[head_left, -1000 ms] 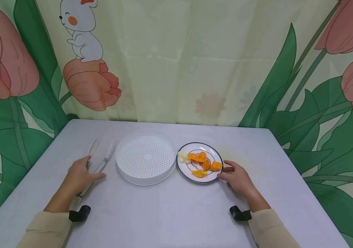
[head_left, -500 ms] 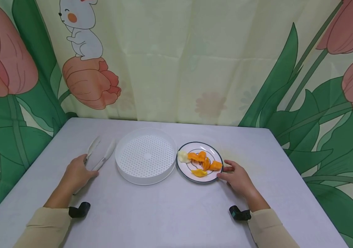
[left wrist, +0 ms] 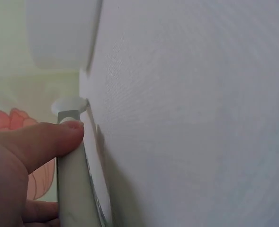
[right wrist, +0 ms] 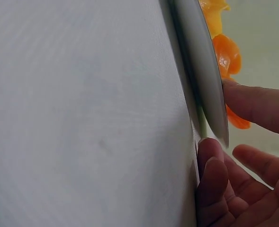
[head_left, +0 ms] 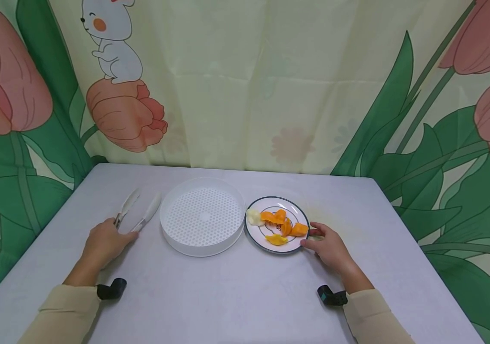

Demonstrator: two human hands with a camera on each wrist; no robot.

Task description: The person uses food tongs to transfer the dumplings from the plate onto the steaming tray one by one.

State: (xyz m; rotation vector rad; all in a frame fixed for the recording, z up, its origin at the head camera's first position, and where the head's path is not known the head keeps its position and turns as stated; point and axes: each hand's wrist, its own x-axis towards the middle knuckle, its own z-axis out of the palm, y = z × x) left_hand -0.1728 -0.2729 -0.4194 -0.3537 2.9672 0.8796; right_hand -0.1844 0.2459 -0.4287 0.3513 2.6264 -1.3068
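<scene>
Left grip [head_left: 106, 244] holds tongs [head_left: 151, 209], spread; right grip [head_left: 330, 246] pinches plate [head_left: 255, 241] rim. Food pieces [head_left: 279, 217] on plate; tong work apparently all ahead.

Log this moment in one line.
left hand: grips spread tongs; right hand: holds plate edge; plate: orange, yellow and pale pieces; perforated tray: between tongs and plate

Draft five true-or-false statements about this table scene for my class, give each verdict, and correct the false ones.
1. The left hand holds the tongs. True.
2. The right hand touches the plate. True.
3. The tongs' tips touch each other. False: they stand apart.
4. A white tray with holes sits between tongs and plate. True.
5. The tray is heaped with food. False: the orange pieces lie on the plate.
</scene>
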